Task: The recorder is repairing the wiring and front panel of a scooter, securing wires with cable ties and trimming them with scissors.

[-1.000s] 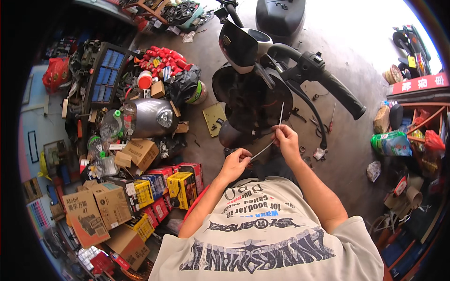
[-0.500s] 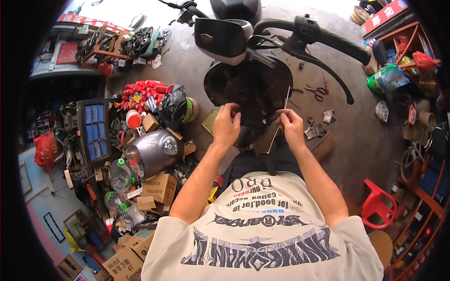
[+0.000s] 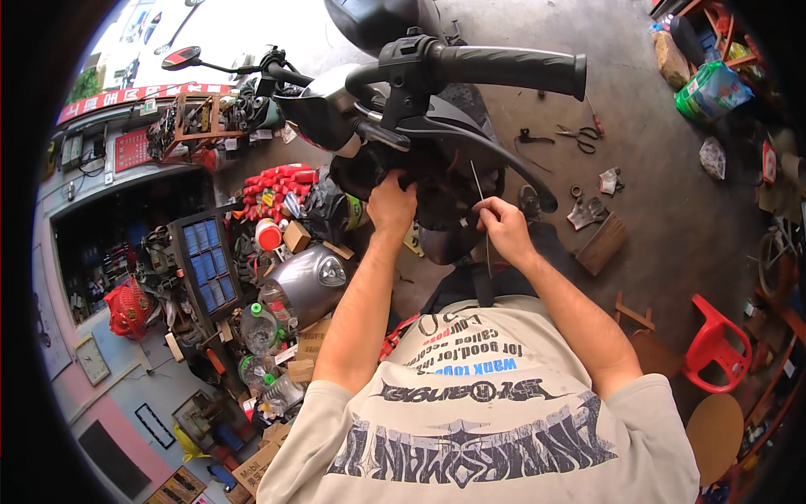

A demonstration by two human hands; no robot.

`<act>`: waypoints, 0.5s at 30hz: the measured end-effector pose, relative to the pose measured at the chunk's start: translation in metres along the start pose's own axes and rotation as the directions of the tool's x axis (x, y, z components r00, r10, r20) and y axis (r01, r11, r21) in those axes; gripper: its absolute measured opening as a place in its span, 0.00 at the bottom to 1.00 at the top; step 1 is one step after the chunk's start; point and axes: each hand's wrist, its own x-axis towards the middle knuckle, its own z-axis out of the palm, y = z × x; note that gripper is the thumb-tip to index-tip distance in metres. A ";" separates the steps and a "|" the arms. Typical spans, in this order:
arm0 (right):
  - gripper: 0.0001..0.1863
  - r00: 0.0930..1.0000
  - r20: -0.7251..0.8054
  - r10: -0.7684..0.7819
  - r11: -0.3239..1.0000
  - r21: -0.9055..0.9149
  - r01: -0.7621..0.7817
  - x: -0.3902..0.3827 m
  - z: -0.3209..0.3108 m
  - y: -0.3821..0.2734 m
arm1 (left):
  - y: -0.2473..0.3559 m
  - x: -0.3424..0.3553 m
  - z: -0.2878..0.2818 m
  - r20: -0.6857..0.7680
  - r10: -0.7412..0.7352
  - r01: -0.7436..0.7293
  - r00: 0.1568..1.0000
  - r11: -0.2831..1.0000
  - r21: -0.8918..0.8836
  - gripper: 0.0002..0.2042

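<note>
A scooter's front end stands before me, its handlebar grip (image 3: 512,71) and brake lever (image 3: 508,160) crossing above the dark, opened front (image 3: 437,185). Into the left side of this dark part reaches my left hand (image 3: 392,204), its fingertips hidden there. My right hand (image 3: 504,228) is closed in a pinch on a thin whitish rod (image 3: 477,178), too slim to name more exactly. The rod runs up in front of the dark part and down past my fingers toward my lap. A small white piece (image 3: 463,223) shows beside the right fingertips.
Scissors (image 3: 579,139), gloves (image 3: 586,213) and a wooden block (image 3: 602,244) lie on the floor to the right, with a red plastic stool (image 3: 716,344) farther back. At left are a grey fairing with a lamp (image 3: 294,281), plastic bottles (image 3: 262,328) and red bottles (image 3: 273,191).
My view has turned, so the handlebar sits closer and more to the left. My left hand has moved into the scooter's dark front. My right hand still pinches the rod, now tilted the other way.
</note>
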 end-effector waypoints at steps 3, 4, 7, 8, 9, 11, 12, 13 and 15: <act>0.09 1.000 0.016 0.021 1.000 0.022 -0.021 0.001 0.000 0.000 | -0.003 0.004 -0.007 0.029 0.005 -0.003 1.000 0.998 -0.067 0.16; 0.09 1.000 0.017 0.026 0.999 0.029 -0.026 0.002 0.000 -0.002 | -0.006 0.005 -0.010 0.070 0.000 0.009 0.998 0.992 -0.126 0.16; 0.09 0.999 0.024 0.035 0.999 0.036 -0.036 0.005 -0.001 -0.003 | -0.019 0.008 -0.012 0.133 0.014 0.012 0.991 0.982 -0.187 0.17; 0.09 1.000 0.023 -0.020 1.000 -0.010 0.020 0.006 -0.001 -0.001 | -0.024 0.009 -0.011 0.150 0.033 -0.002 0.988 0.980 -0.198 0.17; 0.09 0.997 0.022 -0.077 0.995 -0.057 0.078 0.008 -0.002 0.002 | -0.026 0.012 -0.012 0.155 0.033 -0.002 0.987 0.981 -0.193 0.17; 0.09 0.998 0.031 -0.050 0.999 0.004 0.050 0.012 0.001 0.011 | -0.029 0.014 -0.013 0.196 0.024 0.016 0.980 0.980 -0.199 0.17; 0.09 0.999 0.039 -0.032 0.998 0.058 0.029 0.015 0.003 0.018 | -0.029 0.016 -0.015 0.199 0.026 0.014 0.980 0.981 -0.195 0.17; 0.09 0.999 0.036 -0.028 0.998 0.062 0.026 0.017 0.005 0.025 | -0.028 0.017 -0.016 0.191 0.042 -0.006 0.981 0.983 -0.183 0.16; 0.09 0.999 -0.033 0.003 0.993 0.120 0.001 0.020 0.008 0.034 | -0.029 0.018 -0.016 0.186 0.056 -0.025 0.981 0.986 -0.168 0.16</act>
